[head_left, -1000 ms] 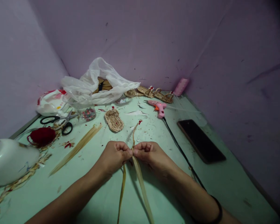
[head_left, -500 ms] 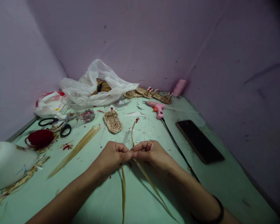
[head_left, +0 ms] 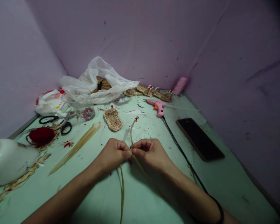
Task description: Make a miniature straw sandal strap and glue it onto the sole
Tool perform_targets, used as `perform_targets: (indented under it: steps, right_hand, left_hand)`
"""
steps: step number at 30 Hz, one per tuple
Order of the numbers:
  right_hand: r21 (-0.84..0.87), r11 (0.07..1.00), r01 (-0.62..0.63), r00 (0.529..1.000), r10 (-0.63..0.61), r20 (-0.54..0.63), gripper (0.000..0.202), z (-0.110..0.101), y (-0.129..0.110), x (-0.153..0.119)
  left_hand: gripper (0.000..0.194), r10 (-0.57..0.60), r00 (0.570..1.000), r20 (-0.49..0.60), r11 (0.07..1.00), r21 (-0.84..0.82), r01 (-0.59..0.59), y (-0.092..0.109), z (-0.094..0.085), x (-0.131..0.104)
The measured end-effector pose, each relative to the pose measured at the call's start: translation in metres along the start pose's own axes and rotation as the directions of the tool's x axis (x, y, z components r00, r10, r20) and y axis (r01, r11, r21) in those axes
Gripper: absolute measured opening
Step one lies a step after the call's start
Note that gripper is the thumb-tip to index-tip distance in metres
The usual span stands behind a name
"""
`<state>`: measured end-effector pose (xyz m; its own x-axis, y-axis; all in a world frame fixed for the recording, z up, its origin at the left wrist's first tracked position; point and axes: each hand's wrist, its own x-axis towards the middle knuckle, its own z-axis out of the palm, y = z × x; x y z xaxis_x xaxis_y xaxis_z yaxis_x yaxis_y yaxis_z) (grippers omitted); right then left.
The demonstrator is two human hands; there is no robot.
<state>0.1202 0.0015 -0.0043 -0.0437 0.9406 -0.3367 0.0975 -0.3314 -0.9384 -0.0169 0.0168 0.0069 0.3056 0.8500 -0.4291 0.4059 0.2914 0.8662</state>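
Note:
Between my two hands is a thin braid [head_left: 131,132] of straw-coloured fibre, its far end tied with red yarn. My left hand [head_left: 118,153] pinches it at the near end, and one loose strand [head_left: 122,189] hangs down below that hand. Thumb and forefinger of my right hand [head_left: 148,151] pinch the same spot, fingertips nearly touching the left ones. Another strand [head_left: 139,165] trails from there toward the right, blurred at its lower end. Beyond my hands lies a small woven sole [head_left: 113,119] with a red-headed pin at its top.
To the left are a bundle of fibre strips [head_left: 77,149], scissors [head_left: 66,127], red yarn [head_left: 41,136], a bead container [head_left: 87,114] and a white rounded object [head_left: 11,161]. At right lie a pink glue gun [head_left: 157,105], its black cord [head_left: 177,146] and a phone [head_left: 198,138]. A plastic bag [head_left: 98,71] sits behind.
The right-hand strand has swung and is now blurred, and the left strand hangs slightly differently. Both hands keep their pinch at the braid's near end. The view has shifted slightly.

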Motion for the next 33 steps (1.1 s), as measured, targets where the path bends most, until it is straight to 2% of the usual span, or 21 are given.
perform_targets:
  steps: [3,6,8,10,13,15,17,20,22,23,25,27,28,29,31,33]
  right_hand:
    - [-0.245,0.956,0.158,0.986,-0.164,-0.005,0.011,-0.002,0.003,-0.001]
    - [-0.463,0.87,0.167,0.982,-0.191,-0.004,0.016,-0.006,0.003,-0.003]
    - [-0.499,0.859,0.12,0.99,-0.143,-0.008,0.018,-0.008,0.002,-0.004]
    - [-0.467,0.878,0.108,0.992,-0.124,-0.004,0.018,-0.007,0.003,-0.007]
    - [-0.479,0.855,0.199,0.976,-0.218,0.016,0.02,0.001,0.007,-0.015]
    - [-0.584,0.753,0.304,0.939,-0.34,0.052,0.022,0.009,0.011,-0.02]
    - [-0.676,0.624,0.392,0.894,-0.431,0.12,0.022,0.016,0.016,-0.026]
    - [-0.708,0.526,0.471,0.854,-0.472,0.218,0.034,0.022,0.018,-0.03]
    - [-0.671,0.539,0.51,0.842,-0.472,0.261,0.035,0.019,0.015,-0.031]
    - [-0.634,0.58,0.512,0.848,-0.461,0.262,0.029,0.016,0.011,-0.03]
    - [-0.519,0.732,0.441,0.896,-0.396,0.202,0.017,0.005,0.002,-0.025]
    - [-0.317,0.915,0.249,0.966,-0.257,0.014,0.026,-0.008,-0.006,-0.016]
    - [-0.204,0.964,0.168,0.977,-0.191,-0.099,0.026,-0.014,-0.009,-0.011]
    - [-0.085,0.992,0.093,0.984,-0.105,-0.144,0.026,-0.02,-0.011,-0.005]
    - [0.163,0.978,-0.129,0.989,0.138,-0.047,0.026,-0.028,-0.012,0.005]
    - [0.372,0.915,-0.152,0.986,0.168,-0.01,0.02,-0.034,-0.011,0.013]
  left_hand:
    - [0.013,0.048,0.998,-0.05,0.999,0.022,-0.047,-0.008,0.003,0.004]
    - [0.014,0.062,0.987,-0.147,0.998,0.029,-0.058,-0.015,0.008,0.008]
    - [0.015,0.042,0.979,-0.202,0.999,0.002,-0.042,-0.017,0.012,0.009]
    - [0.013,-0.019,0.969,-0.245,0.995,-0.099,-0.006,-0.014,0.016,0.009]
    - [0.011,-0.182,0.947,-0.264,0.941,-0.325,0.09,-0.007,0.02,0.008]
    - [0.013,-0.249,0.937,-0.246,0.902,-0.411,0.132,-0.003,0.021,0.007]
    - [0.015,-0.264,0.935,-0.236,0.891,-0.432,0.143,-0.002,0.02,0.007]
    - [0.016,-0.246,0.94,-0.237,0.893,-0.434,0.124,-0.004,0.02,0.008]
    - [0.014,-0.212,0.949,-0.234,0.906,-0.412,0.101,-0.007,0.02,0.009]
    - [0.013,-0.194,0.953,-0.232,0.913,-0.398,0.089,-0.008,0.02,0.009]
    - [0.013,-0.161,0.961,-0.224,0.925,-0.375,0.067,-0.009,0.019,0.008]
    - [0.015,-0.109,0.973,-0.202,0.939,-0.341,0.035,-0.011,0.018,0.007]
    - [0.017,-0.075,0.98,-0.184,0.948,-0.319,0.013,-0.012,0.018,0.006]
    - [0.019,-0.037,0.986,-0.162,0.956,-0.294,-0.013,-0.013,0.017,0.005]
    - [0.024,0.04,0.993,-0.114,0.968,-0.241,-0.066,-0.015,0.016,0.003]
    - [0.027,0.089,0.993,-0.074,0.977,-0.19,-0.101,-0.016,0.016,0.001]
